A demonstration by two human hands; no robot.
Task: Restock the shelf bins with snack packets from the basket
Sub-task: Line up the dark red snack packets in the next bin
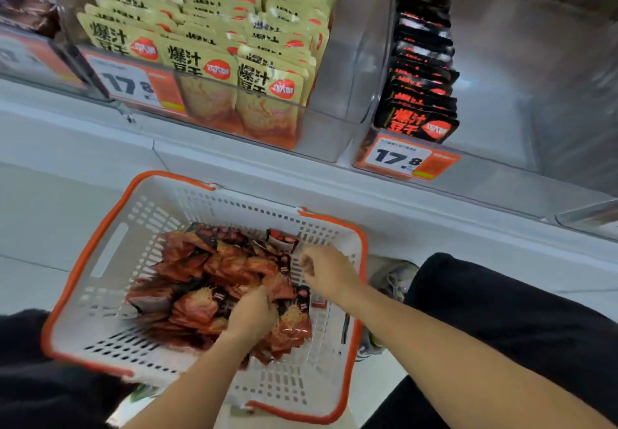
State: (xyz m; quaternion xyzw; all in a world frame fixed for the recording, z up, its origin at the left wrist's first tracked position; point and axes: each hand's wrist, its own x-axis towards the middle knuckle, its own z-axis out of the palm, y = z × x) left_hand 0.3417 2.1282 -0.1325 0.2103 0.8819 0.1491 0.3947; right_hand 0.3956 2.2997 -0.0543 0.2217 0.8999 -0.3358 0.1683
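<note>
Left hand curled on red packets mid-basket; right hand loose, empty (near the orange rim).

The white shelf carries clear bins; the basket sits on the floor.

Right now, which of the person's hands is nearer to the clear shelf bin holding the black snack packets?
The right hand. It hovers by the white basket's far right wall, below that clear bin. The left hand is lower, gripping red packets in the basket.

white basket orange-rimmed, red-black packets
</note>
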